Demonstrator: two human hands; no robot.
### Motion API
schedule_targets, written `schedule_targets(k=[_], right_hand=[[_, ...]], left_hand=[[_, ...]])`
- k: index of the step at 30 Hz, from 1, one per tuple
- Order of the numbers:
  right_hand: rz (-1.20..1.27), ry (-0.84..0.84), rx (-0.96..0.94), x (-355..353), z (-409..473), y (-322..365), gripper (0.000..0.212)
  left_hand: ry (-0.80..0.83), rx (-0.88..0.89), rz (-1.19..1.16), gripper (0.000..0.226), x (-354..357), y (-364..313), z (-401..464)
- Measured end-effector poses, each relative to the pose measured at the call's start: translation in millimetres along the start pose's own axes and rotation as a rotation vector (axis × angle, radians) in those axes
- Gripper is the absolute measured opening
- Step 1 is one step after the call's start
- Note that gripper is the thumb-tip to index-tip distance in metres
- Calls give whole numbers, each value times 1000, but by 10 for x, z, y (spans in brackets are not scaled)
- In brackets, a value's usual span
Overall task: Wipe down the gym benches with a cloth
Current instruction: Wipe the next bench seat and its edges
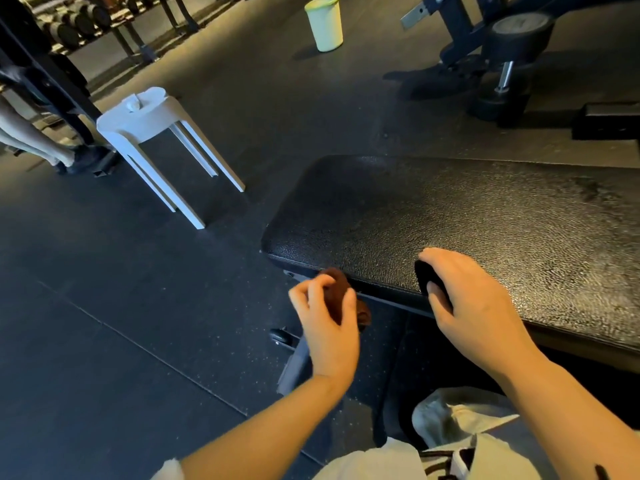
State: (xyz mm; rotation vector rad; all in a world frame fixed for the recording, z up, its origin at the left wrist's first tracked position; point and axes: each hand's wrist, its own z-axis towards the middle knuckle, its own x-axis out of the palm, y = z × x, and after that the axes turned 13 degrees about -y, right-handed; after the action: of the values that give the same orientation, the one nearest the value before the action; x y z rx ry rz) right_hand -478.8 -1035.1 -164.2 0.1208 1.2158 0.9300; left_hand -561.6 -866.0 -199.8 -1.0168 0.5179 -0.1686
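While the left hand (329, 317) grips the cloth (341, 297), the bench (467, 220) runs rightward under the right hand (464, 296), curled over its edge.

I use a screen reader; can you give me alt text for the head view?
A left hand holds a brown cloth at a black bench edge; the right hand grips a dark object on the pad.

- The bench (450, 220) is lying ahead of me, running off to the right.
- My right hand (474, 299) is resting on its near edge.
- My left hand (329, 327) is holding the cloth (341, 296) against the bench's near left corner.
- The stool (152, 119) is standing on the floor left of the bench.
- The bucket (325, 22) is sitting well behind.
- The machine (498, 57) is standing far right.
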Motion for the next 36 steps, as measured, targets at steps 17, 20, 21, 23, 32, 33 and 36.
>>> schedule_targets(k=[17, 20, 21, 23, 32, 33, 36], right_hand=[[-5, -21, -20, -17, -26, -23, 40], [7, -7, -8, -28, -19, -5, 39], [8, -15, -7, -26, -14, -8, 39], [8, -27, -12, -6, -19, -26, 39], [43, -41, -16, -40, -32, -14, 34], [39, -47, -13, -37, -29, -9, 34], [46, -57, -11, -20, -41, -13, 36]], left_hand=[[33, 35, 32, 21, 220, 165, -211], [0, 65, 26, 22, 87, 180, -209], [18, 112, 18, 20, 74, 140, -214], [64, 126, 15, 23, 115, 81, -199], [-106, -107, 54, 15, 111, 19, -62], [-168, -207, 66, 14, 161, -22, 0], [-222, -438, 42, 11, 307, -148, -11]])
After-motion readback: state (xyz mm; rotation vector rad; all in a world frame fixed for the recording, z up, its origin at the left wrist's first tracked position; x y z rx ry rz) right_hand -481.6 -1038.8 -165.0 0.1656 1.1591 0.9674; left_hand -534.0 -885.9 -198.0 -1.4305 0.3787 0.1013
